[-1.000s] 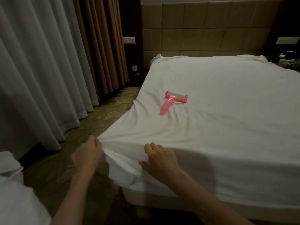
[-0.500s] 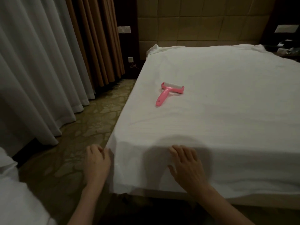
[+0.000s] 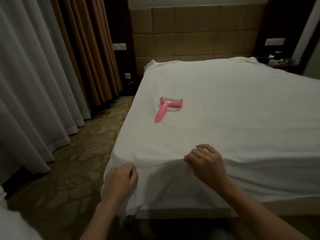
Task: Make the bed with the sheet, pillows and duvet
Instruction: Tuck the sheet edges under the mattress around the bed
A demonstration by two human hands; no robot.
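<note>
The white sheet lies spread over the bed, covering the top and hanging down the near side, with its near left corner draped loose over the mattress edge. The person's left hand sits at that near left corner, its fingers curled and pinching a fold of the sheet just below the top edge. The right hand is a little to the right, at the near edge of the bed, fingers bent and gripping the sheet, which bunches into small wrinkles between the two hands. A pink lint roller lies on the sheet farther back, toward the left side, handle pointing near. Beyond the far end stands a padded headboard. Curtains hang on the left above a patterned floor
</note>
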